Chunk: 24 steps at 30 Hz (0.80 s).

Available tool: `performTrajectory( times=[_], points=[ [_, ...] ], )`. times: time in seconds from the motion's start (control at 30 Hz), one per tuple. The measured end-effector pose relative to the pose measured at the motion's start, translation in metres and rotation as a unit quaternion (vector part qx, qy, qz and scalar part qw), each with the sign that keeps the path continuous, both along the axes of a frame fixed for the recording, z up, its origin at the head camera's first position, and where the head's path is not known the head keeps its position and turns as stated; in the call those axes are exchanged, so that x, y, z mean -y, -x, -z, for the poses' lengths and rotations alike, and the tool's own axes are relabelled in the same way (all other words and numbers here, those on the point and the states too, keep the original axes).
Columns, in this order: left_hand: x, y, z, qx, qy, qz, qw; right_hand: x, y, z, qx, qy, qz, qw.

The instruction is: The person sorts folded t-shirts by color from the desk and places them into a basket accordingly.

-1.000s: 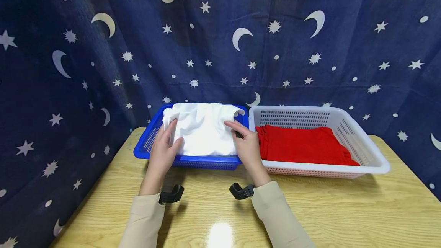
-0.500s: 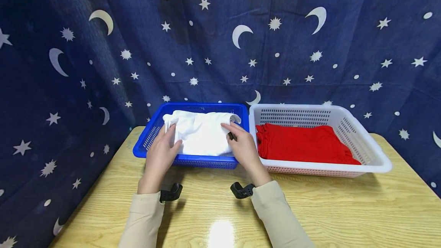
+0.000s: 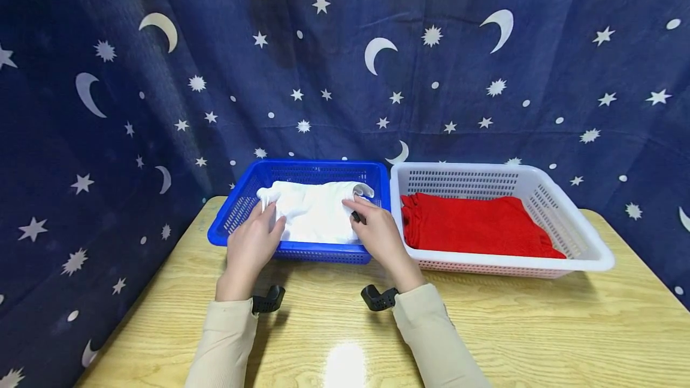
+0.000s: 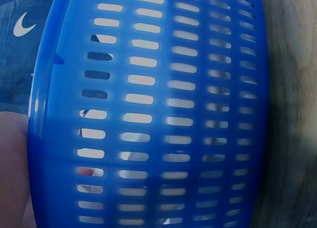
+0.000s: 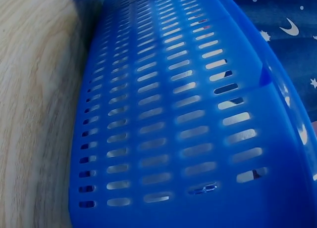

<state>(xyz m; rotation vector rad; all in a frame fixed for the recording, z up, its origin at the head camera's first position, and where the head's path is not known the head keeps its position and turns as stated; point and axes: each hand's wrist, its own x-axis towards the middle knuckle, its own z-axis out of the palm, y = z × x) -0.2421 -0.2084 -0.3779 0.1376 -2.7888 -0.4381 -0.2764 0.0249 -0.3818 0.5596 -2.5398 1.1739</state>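
Observation:
A folded white cloth lies within the blue plastic basket, its top right corner curled up. At its left edge, my left hand grips it, the thumb over the top of the fabric. My right hand holds the right edge, the index finger along the top and a small dark patch showing beside the thumb. Both hands reach in over the basket's near rim. In the left wrist view the slotted basket wall fills most of the picture, with white fabric showing through the slots.
A white plastic basket touches the blue one on the right and holds a folded red cloth. Both baskets stand on a light wooden table. Behind and to the left hangs a dark blue curtain with moons and stars.
The white cloth has sunk lower into the blue basket, its far edge now below the back rim. My right hand has shifted slightly left and down; the left hand has moved slightly down.

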Motion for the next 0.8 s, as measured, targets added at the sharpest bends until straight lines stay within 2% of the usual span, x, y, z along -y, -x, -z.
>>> performTrajectory(
  times=[0.17,0.43,0.6,0.8],
  points=[
    [-0.0007,0.0003,0.0006,-0.005,0.01,-0.002,0.9999,-0.0002,-0.0007,-0.0002,0.003,-0.013,-0.006,0.9999],
    [-0.0018,-0.0003,0.0031,0.007,0.024,-0.015,0.9996,0.003,-0.002,0.0012,-0.001,-0.036,-0.003,0.9994],
    [-0.0018,0.0001,0.0029,0.0,0.014,-0.024,0.9996,0.0027,-0.0023,0.0008,-0.007,-0.035,-0.004,0.9993],
    [-0.0032,0.0024,0.0034,-0.01,-0.003,-0.037,0.9993,0.0022,-0.0024,-0.0009,0.0,-0.027,0.02,0.9994]
  ],
)
